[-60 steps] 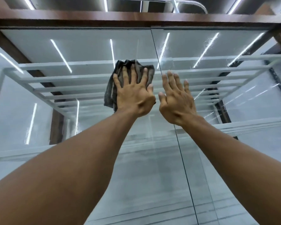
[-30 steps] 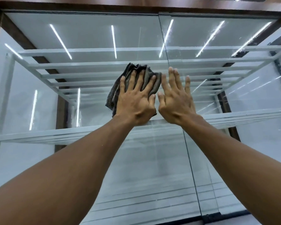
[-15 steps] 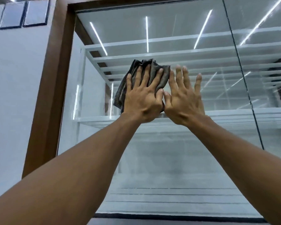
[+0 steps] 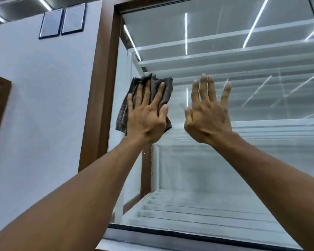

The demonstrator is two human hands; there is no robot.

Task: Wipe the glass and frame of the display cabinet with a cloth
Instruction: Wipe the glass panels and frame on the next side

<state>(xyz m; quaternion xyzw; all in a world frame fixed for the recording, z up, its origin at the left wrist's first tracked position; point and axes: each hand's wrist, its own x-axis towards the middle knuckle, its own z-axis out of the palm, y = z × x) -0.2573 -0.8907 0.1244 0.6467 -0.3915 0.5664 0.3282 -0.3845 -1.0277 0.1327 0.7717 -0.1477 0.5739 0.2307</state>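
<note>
Wiping clear glass pane (image 4: 225,169), crumpled grey cloth (image 4: 122,113) under spread left hand (image 4: 146,122), right hand (image 4: 208,120) spread beside — next, likely brown wooden frame (image 4: 98,105) leftward.

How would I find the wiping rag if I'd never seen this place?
Find the tall brown wooden frame left of the clear glass pane. Beside that frame, the left hand presses a crumpled dark grey cloth onto the glass. It's the only wrinkly thing; the right hand is bare.

Head view, upward, close to glass (image 4: 243,169)
</note>
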